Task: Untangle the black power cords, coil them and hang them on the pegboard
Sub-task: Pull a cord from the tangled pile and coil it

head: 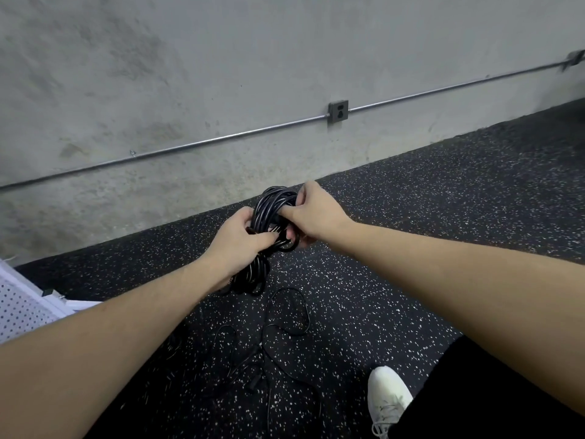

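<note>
Two bare forearms reach forward from the bottom edge of the view, over a black rubber floor flecked with white, with a white lace-up shoe by the right leg. Between the arms, thin loose black power cords lie in tangled loops on the floor, not yet gathered. Further out, held in the air near the foot of a grey concrete wall, is a thick bundle of glossy black power cord wound into a coil. The left hand grips the lower part of the bundle, fingers curled round it, with more loops hanging below the wrist. The right hand pinches the upper strands between thumb and curled fingers, apparently tucking or wrapping an end, though the end itself is hidden. To finish this well, the left hand should hold the loops even and firm while the right draws the last turn snug, so the coil stays together. A white perforated pegboard shows at the left edge.
</note>
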